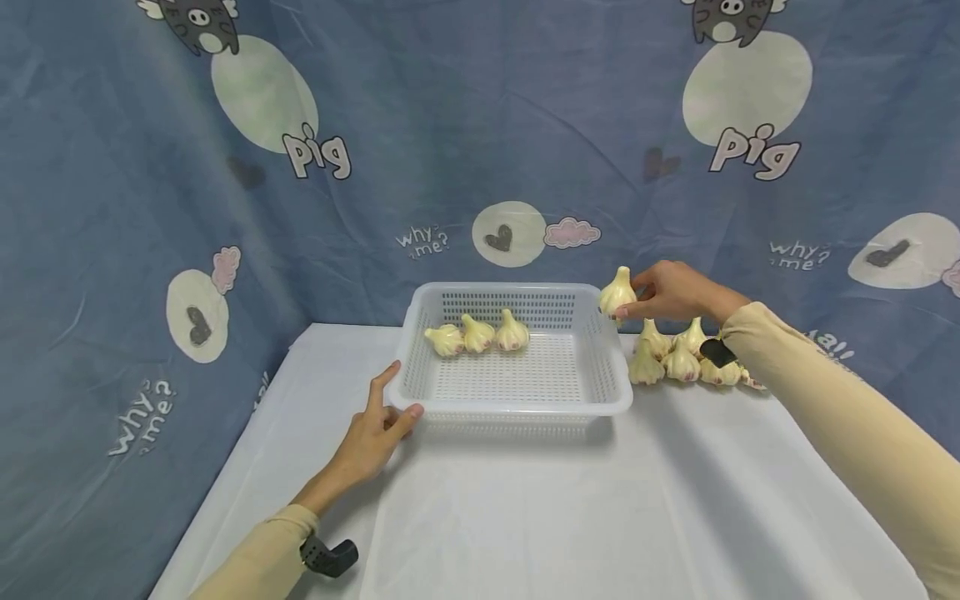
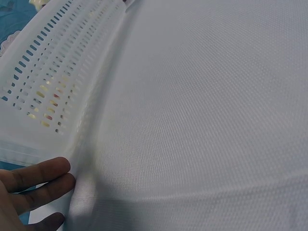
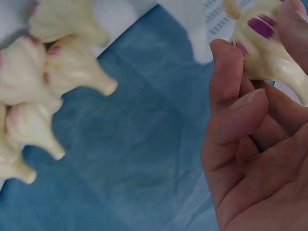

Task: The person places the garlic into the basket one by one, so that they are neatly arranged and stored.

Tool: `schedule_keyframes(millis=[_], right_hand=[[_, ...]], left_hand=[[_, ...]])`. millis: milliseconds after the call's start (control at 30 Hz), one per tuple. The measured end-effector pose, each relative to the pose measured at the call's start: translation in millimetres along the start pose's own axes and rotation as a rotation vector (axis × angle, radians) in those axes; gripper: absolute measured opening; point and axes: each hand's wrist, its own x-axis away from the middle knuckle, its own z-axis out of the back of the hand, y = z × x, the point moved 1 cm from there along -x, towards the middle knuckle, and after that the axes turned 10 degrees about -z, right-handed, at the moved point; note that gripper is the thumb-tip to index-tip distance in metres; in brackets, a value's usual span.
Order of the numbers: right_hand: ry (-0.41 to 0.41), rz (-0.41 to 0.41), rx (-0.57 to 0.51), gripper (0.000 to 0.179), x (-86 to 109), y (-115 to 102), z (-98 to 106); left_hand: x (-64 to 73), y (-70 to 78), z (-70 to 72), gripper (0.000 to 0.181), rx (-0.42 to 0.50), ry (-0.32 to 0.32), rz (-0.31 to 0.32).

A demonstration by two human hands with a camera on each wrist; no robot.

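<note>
- Blue cloth (image 1: 465,150) hangs behind white surface (image 1: 517,525).
- Left hand (image 1: 365,443): fingers spread, touching near left corner of basket (image 1: 510,408).
- Right hand (image 1: 678,292): pinching one bulb (image 1: 617,296) near far right corner.
- Three bulbs (image 1: 478,337) inside; more bulbs (image 1: 682,364) clustered right.

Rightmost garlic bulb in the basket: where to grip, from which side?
I'd pinch the neck of the rightmost garlic bulb from above, coming in from the right. The neck points up and narrows above the round body; the neighbouring bulb crowds its left, while bare floor of the basket lies to its right.
</note>
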Motion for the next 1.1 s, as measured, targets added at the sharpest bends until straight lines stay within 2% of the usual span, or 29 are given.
schedule_keyframes(millis=[267, 367, 533, 700, 833, 1100], right_hand=[[-0.004, 0.065, 0.061, 0.037, -31.2, -34.4, -13.6], [-0.006, 0.077, 0.099, 0.040, -44.0, -45.5, -20.0], [-0.045, 0.030, 0.127, 0.048, -60.4, -55.1, -31.3], [-0.049, -0.031, 0.166, 0.054, -74.9, -53.9, -39.4], [-0.055, -0.104, 0.172, 0.056, -79.3, -50.1, -43.6], [-0.100, -0.167, 0.046, 0.055, -85.0, -44.9, -62.6]], left_hand=[[-0.1, 1.1, 2.9, 0.078, -0.005, 0.005, -0.001], [0.3, 0.3, 2.2, 0.078, -0.002, 0.009, -0.001], [1.0, -0.4, 0.8, 0.079, -0.006, -0.003, -0.001], [-1.6, 0.5, 0.0, 0.078, 0.008, 0.004, -0.018], [-3.8, 2.4, -2.4, 0.079, 0.026, -0.002, -0.024], [-0.3, 0.8, 0.2, 0.079, 0.003, 0.004, -0.024]])
